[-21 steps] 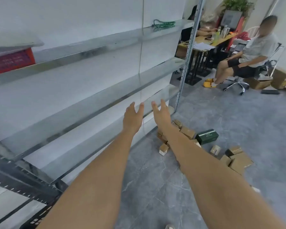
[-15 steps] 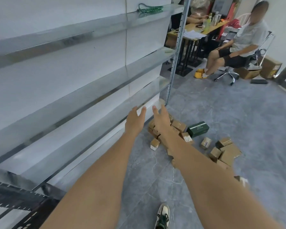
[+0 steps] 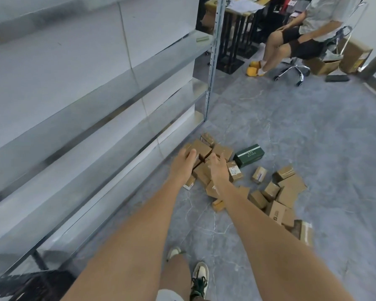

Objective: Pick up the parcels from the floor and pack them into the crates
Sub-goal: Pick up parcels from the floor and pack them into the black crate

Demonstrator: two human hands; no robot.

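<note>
Several small brown cardboard parcels [image 3: 201, 148] lie heaped on the grey floor beside the shelf's foot, with more parcels [image 3: 288, 187] scattered to the right. A green box [image 3: 249, 155] lies among them. Both my arms reach forward and down over the heap. My left hand [image 3: 182, 164] hovers over the left of the pile, fingers loosely bent and holding nothing. My right hand [image 3: 218, 169] hangs over the middle of the pile, fingers relaxed, also holding nothing. I cannot tell whether either hand touches a parcel. No crate is in view.
A metal shelving unit [image 3: 109, 109] runs along the left, its post [image 3: 213, 61] standing just behind the heap. A person sits on a wheeled chair [image 3: 293, 70] at the back right, next to a desk and cardboard boxes [image 3: 354, 55]. My shoe [image 3: 200, 279] is at the bottom.
The view has tilted down and moved closer to the heap. Both hands have dropped from shelf height to just over the parcels, and the fingers have relaxed.
</note>
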